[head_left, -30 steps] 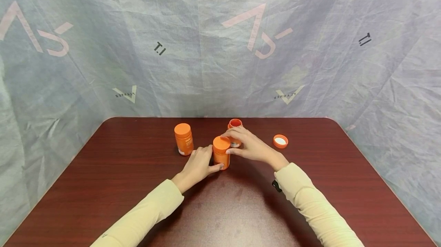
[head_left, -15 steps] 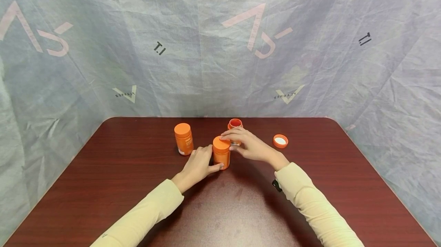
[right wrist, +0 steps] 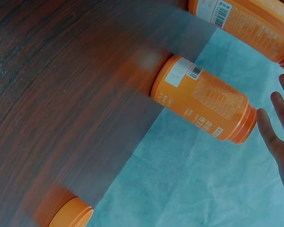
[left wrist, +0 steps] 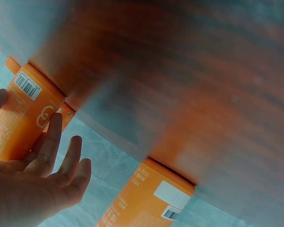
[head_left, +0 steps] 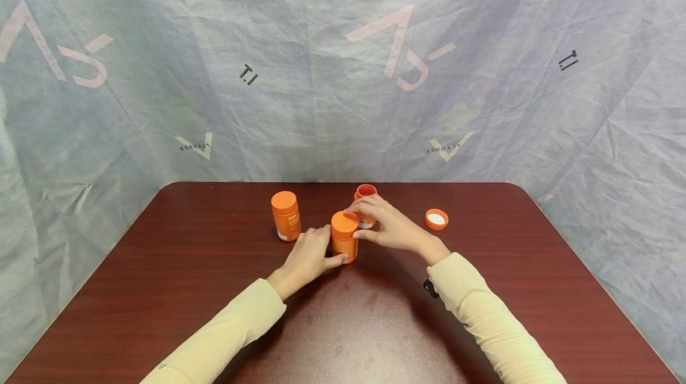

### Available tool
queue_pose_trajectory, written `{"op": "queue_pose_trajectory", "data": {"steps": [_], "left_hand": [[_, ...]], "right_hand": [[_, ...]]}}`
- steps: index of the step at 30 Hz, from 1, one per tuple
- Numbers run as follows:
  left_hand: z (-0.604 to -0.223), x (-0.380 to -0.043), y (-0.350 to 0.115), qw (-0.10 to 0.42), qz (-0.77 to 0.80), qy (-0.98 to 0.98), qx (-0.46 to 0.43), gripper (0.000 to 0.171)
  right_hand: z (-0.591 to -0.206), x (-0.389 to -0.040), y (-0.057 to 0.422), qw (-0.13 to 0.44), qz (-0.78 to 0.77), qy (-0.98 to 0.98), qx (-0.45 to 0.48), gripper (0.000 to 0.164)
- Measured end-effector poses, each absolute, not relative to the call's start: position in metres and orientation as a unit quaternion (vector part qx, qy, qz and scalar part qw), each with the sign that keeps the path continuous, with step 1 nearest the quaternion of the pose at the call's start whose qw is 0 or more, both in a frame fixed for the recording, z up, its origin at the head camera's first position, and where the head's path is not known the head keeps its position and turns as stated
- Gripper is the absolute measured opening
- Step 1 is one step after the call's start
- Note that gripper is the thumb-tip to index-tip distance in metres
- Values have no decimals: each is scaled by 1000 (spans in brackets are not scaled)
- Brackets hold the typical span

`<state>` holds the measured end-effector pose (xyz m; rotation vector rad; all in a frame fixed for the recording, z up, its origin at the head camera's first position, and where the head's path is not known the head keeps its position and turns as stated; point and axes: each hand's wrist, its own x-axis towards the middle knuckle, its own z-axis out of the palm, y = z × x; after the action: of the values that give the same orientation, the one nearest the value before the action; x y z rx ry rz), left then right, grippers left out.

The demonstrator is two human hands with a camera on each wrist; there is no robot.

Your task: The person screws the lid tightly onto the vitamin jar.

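An orange bottle (head_left: 344,247) with an orange lid (head_left: 343,225) stands upright near the middle of the table. My left hand (head_left: 304,259) grips its body, thumb at the near side and fingers around the left. At its top, my right hand (head_left: 392,226) pinches the lid between thumb and forefinger. In the left wrist view the same bottle (left wrist: 26,113) shows a barcode label, with the outer fingers spread beside it. Just behind the right hand is an uncapped bottle (right wrist: 203,97), its mouth bare; that hand's other fingers (right wrist: 267,130) hover close to the neck.
Another capped orange bottle (head_left: 286,220) stands to the left of my left hand. A loose orange lid (head_left: 436,219) lies with its white inside up, right of the uncapped bottle. The dark red wooden table (head_left: 134,289) ends at a grey fabric backdrop (head_left: 300,104).
My right thumb and fingers eased slightly off the lid half a second ago, and are back around its rim now. The left hand and the bottles stay in place.
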<state>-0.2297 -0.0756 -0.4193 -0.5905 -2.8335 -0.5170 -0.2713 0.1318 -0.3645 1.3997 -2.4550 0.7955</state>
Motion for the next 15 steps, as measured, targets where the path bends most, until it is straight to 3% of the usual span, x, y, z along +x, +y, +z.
{"op": "queue_pose_trajectory", "data": {"steps": [8,15], "left_hand": [[-420,-231,-75,105,-170,-960,-197,51],[-419,-230,-75,107,-171,-959,-197,53]], "right_hand": [[-365,-271,132,84,270,-825,489,44],[-364,-271,131,103,269,-826,485,37]]}}
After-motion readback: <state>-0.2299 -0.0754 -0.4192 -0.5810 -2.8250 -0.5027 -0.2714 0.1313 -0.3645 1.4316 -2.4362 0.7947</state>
